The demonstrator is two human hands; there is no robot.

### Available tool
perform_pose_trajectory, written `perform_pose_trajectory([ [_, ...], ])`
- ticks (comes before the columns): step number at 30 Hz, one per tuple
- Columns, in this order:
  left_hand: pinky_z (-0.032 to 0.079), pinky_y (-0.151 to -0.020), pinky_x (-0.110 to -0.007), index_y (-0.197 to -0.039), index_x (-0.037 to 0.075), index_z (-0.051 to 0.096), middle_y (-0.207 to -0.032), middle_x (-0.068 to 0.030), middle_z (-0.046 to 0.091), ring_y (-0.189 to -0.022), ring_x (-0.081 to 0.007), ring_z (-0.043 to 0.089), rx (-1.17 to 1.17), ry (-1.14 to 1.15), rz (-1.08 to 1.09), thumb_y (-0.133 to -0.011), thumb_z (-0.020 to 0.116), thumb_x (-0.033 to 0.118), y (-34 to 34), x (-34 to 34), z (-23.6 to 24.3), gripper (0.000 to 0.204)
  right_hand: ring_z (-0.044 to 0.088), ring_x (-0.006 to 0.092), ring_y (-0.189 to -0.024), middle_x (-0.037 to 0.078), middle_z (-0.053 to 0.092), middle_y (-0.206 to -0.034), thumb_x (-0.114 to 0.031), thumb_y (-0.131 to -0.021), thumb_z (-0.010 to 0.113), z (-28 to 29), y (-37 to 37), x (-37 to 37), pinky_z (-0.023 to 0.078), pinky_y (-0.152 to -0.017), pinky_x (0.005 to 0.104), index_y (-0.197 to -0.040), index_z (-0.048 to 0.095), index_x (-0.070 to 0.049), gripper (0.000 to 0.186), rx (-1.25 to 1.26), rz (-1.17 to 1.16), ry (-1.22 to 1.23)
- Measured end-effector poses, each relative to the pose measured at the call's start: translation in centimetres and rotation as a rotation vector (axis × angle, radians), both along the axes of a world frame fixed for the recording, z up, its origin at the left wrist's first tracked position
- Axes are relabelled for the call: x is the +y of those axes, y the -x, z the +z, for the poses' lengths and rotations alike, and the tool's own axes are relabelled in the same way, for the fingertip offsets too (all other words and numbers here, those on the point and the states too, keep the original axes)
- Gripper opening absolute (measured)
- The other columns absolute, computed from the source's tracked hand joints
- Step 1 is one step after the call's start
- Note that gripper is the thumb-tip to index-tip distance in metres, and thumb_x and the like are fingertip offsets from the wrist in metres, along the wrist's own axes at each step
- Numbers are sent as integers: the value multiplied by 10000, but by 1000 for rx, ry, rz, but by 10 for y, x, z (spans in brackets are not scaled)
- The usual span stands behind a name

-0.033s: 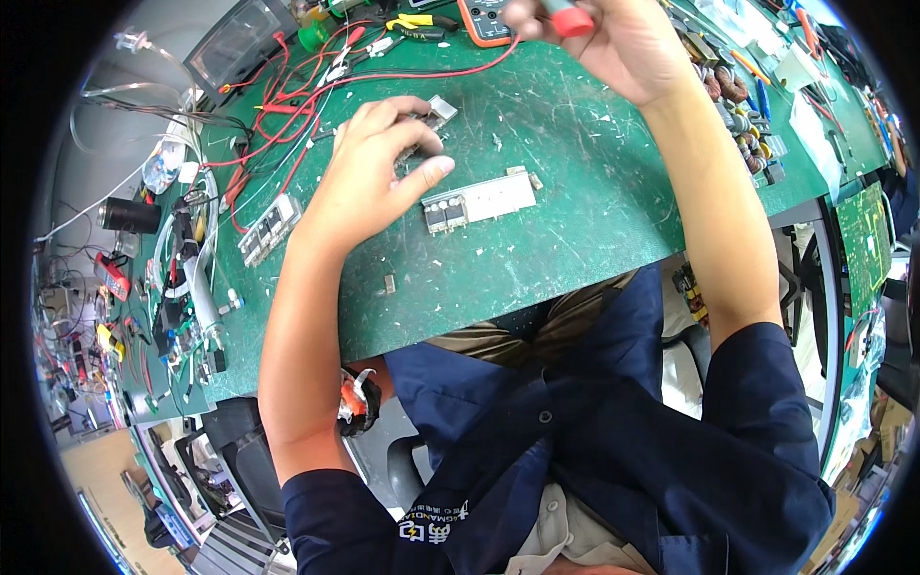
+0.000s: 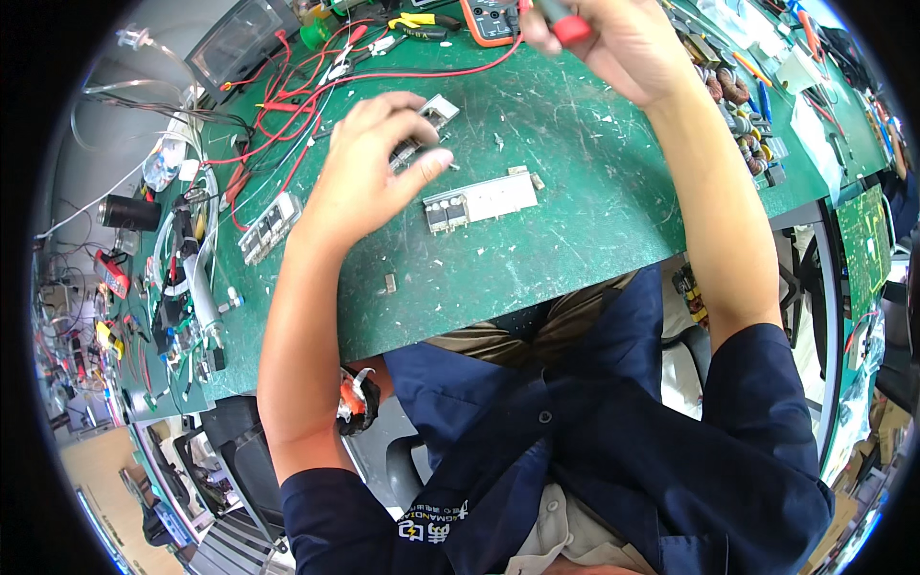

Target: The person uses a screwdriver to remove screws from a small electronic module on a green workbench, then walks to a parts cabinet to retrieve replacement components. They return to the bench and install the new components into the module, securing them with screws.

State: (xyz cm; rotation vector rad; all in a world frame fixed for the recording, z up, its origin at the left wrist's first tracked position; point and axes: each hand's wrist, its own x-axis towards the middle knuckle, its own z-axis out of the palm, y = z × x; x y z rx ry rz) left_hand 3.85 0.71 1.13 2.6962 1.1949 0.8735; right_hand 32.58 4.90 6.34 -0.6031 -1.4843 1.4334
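Note:
My left hand (image 2: 369,177) is over a metal heat-sink strip with dark components (image 2: 439,111), its fingers curved above it and the thumb apart. Part of that strip is hidden under the fingers. A second heat-sink strip (image 2: 503,196) lies just right of the thumb, with dark components at its left end. Another component strip (image 2: 271,228) rests left of my left wrist. At the upper edge, my right hand (image 2: 628,53) is closed on a tool with a red-ended grey handle (image 2: 573,31); its far end is out of view.
An orange-rimmed multimeter (image 2: 491,21) stands beside my right hand. Tangled red leads (image 2: 287,105) and yellow-handled pliers (image 2: 424,24) lie at the far left. Copper coils (image 2: 733,86) line the right. A small block (image 2: 389,284) sits near the front edge among scattered scraps.
The left fingers have shifted slightly, showing more of the strip beneath them. My right hand and the tool have moved only a little.

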Motion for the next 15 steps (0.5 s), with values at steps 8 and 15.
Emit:
perform_pose_trajectory([
  [8, 502, -964, -447, -1106, 10, 709, -1109, -145, 719, -1087, -346, 638, 125, 8, 91, -851, 780, 194, 8, 6, -9, 322, 730, 313, -907, 200, 730, -1046, -98, -867, 646, 1, -9, -11, 575, -838, 373, -1262, 634, 31, 417, -849, -111, -633],
  [15, 514, -976, -415, -1090, 6, 749, -1135, -138, 747, -1089, -325, 651, 135, 29, 55, -824, 778, 95, 12, 7, -4, 282, 730, 355, -925, 219, 745, -1057, -121, -873, 673, 10, -16, -20, 579, -838, 381, -1113, 720, 52, 300, -821, 61, -767],
])
